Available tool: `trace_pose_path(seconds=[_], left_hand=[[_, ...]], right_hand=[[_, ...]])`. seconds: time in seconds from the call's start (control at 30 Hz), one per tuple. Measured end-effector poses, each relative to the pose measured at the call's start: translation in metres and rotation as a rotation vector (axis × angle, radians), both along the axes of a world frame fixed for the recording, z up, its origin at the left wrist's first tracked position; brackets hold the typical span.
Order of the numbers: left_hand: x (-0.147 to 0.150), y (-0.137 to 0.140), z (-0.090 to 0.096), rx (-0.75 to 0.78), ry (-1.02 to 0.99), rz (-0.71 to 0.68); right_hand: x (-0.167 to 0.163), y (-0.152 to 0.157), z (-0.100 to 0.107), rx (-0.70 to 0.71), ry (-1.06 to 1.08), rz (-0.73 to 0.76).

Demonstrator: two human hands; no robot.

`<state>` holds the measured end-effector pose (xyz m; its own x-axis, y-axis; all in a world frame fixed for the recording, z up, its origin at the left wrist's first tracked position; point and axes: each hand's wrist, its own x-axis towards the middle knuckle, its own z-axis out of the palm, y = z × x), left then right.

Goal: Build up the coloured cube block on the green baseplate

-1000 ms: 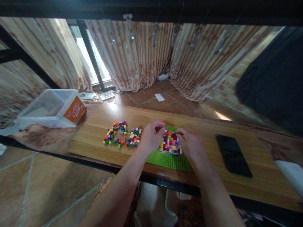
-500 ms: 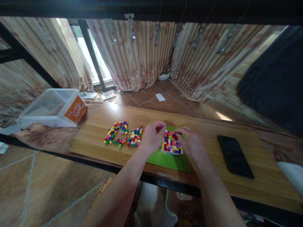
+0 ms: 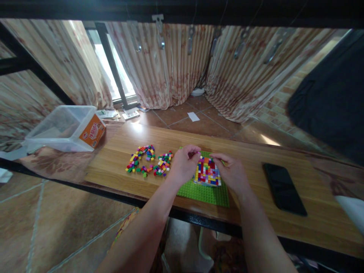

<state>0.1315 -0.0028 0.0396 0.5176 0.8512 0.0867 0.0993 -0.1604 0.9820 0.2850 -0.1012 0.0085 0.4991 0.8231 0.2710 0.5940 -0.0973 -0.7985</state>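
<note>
A block built of many small coloured toy bricks (image 3: 207, 173) stands on a green studded baseplate (image 3: 203, 195). My left hand (image 3: 184, 163) is at its far left corner, thumb and forefinger pinched together; a pinkish speck shows at the tips, too small to name. At the far right corner is my right hand (image 3: 231, 172), its thumb and forefinger drawn together near the back edge of the block. Whatever lies between those fingertips is hidden. To the left of my left hand, loose toy bricks (image 3: 163, 163) lie on the wooden table (image 3: 110, 167).
More loose bricks (image 3: 139, 155) form a curved pile farther left. A black phone (image 3: 284, 189) lies at the right of the table. Beyond the left end stands a clear plastic bin (image 3: 59, 129) with an orange label. Curtains (image 3: 170, 76) hang behind.
My right fingertips have shifted slightly away from me, from the top of the brick block to its far edge. My left hand stays pinched at nearly the same spot.
</note>
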Motion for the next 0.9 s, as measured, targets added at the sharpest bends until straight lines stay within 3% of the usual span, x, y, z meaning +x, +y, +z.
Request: trace_pose_path(seconds=[0.33, 0.6, 0.77, 0.9], left_hand=[[0.001, 0.000, -0.002, 0.019, -0.003, 0.003], [0.002, -0.001, -0.002, 0.024, -0.010, 0.007], [0.004, -0.001, -0.007, -0.112, -0.067, 0.007], [0.007, -0.003, -0.011, -0.196, -0.152, -0.009]], right_hand=[[0.005, 0.004, -0.007, 0.006, 0.315, -0.049], [0.001, 0.001, -0.003, -0.010, 0.170, -0.048], [0.001, 0.000, -0.006, 0.005, 0.126, -0.075], [-0.009, -0.003, 0.008, 0.083, 0.036, -0.085]])
